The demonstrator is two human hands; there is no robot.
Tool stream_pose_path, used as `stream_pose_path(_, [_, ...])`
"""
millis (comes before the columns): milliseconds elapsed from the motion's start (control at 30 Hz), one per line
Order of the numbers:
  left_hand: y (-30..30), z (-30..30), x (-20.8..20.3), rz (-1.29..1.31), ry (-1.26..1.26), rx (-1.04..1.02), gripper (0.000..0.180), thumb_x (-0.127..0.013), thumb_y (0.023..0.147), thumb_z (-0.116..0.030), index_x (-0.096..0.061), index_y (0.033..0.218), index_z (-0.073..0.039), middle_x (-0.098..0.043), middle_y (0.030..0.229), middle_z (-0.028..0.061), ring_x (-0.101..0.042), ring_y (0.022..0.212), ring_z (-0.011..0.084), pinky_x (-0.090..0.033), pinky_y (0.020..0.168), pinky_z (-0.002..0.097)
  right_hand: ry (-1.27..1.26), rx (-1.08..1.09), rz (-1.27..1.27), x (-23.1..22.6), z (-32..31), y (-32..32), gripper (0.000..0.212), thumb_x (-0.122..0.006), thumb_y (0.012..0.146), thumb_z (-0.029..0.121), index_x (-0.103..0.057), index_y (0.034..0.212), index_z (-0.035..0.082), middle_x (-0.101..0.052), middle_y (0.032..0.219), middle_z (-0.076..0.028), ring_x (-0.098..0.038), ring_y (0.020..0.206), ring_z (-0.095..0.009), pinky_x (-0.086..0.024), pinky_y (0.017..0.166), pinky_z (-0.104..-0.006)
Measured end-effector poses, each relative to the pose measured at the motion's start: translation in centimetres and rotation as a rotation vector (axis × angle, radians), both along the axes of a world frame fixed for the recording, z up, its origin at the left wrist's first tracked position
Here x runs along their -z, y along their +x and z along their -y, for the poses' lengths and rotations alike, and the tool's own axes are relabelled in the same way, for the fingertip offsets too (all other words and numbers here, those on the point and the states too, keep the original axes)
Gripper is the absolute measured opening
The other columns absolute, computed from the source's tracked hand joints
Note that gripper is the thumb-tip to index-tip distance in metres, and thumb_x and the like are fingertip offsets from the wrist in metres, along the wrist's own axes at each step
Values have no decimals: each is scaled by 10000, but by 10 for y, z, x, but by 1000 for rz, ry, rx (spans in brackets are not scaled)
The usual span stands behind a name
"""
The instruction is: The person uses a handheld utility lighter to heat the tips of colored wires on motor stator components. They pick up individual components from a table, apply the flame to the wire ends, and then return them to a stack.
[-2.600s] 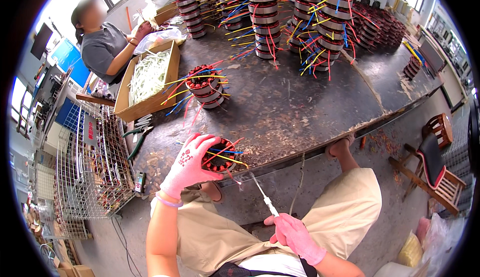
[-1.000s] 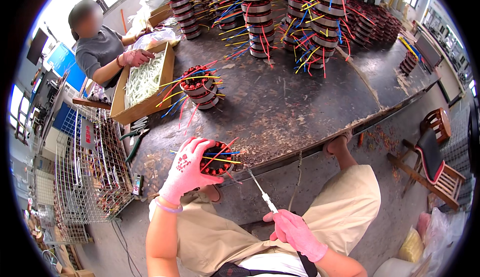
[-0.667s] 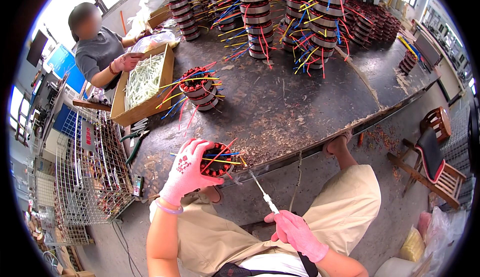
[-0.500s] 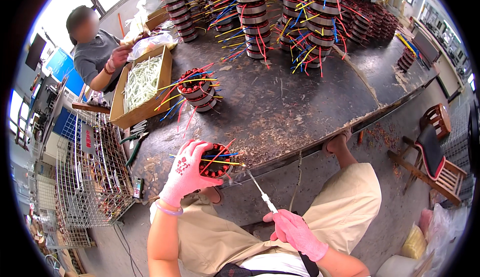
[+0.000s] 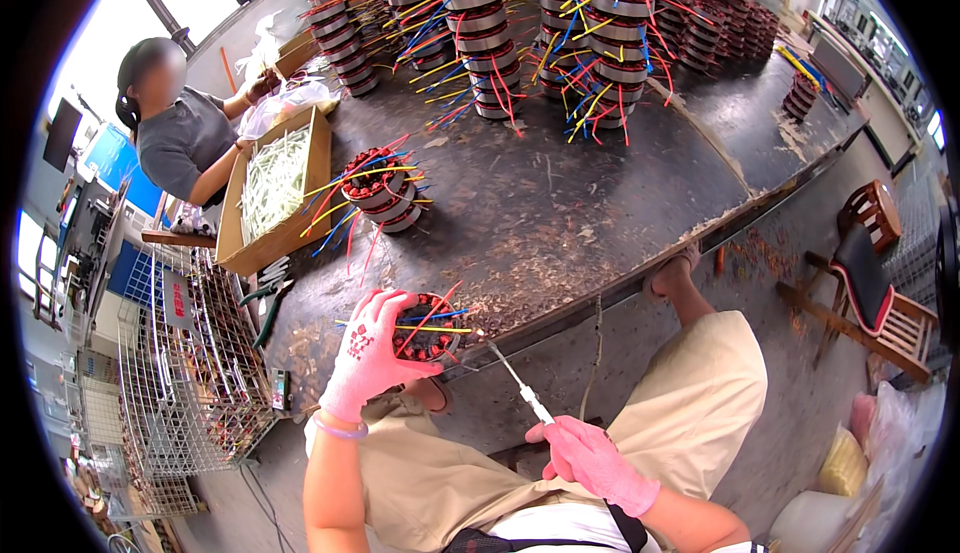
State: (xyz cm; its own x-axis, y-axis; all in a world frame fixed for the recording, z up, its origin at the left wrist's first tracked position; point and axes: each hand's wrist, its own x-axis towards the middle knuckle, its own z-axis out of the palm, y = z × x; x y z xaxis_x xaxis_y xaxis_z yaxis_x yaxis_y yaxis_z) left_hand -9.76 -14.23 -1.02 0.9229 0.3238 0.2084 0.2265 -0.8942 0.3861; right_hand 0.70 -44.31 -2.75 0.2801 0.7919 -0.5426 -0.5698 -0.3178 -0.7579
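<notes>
Person's L hand (image 5: 368, 355) is clamped round a wire-wound ring (image 5: 432, 353) at the near edge of the surface (image 5: 560, 213), R hand (image 5: 603, 466) gripping a thin tool (image 5: 534, 402), tip still beside a yellow wire (image 5: 440, 330), so work's ongoing; far L, co-worker's hand (image 5: 244, 145) has dropped boxward.

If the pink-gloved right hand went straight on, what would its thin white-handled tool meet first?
Probably the end of the thin yellow wire on the red-and-black ring, though depth is unclear.

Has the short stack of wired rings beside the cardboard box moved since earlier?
No. The short stack keeps its spot on the table, just right of the box; the view itself shifted.
</notes>
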Motion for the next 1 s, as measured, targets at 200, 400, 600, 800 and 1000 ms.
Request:
stream_pose_path(200, [0,1,-1,-8,-7,-2,840,-913,498,-321,-557,1205,-39,-587,1185,150,-541,1162,355,-382,1086,471,-1,8,-16,3,2,-1,321,-447,1029,234,-632,1110,-16,-444,613,-8,-427,551,-85,-489,636,-272])
stream_pose_path(400, [0,0,0,5,0,3,844,-915,494,-321,-558,1205,-41,-587,1186,152,-540,1162,365,-407,1056,467,-13,8,-10,3,2,0,326,-449,1027,235,-632,1107,-22,-442,608,-10,-430,549,-87,-491,639,-272])
stream_pose_path(600, [0,0,-3,-7,-10,-2,839,-915,495,-311,-561,1207,-42,-587,1195,149,-541,1161,364,-422,1037,455,-18,13,2,3,1,-1,348,-449,1028,254,-632,1105,-31,-451,604,-14,-440,550,-87,-494,636,-274])
stream_pose_path(800, [0,0,-2,-9,-16,2,839,-914,495,-317,-563,1207,-45,-584,1197,149,-541,1158,364,-426,1032,453,-13,-4,31,4,2,0,352,-446,1030,263,-634,1109,-24,-456,610,-14,-439,550,-88,-497,635,-276])
stream_pose_path(1000, [-1,-2,0,-5,-5,3,841,-913,496,-329,-564,1207,-47,-582,1199,152,-537,1161,366,-422,1037,454,-11,-7,30,3,1,0,354,-443,1030,269,-635,1112,-17,-454,609,-23,-442,554,-90,-496,636,-274])
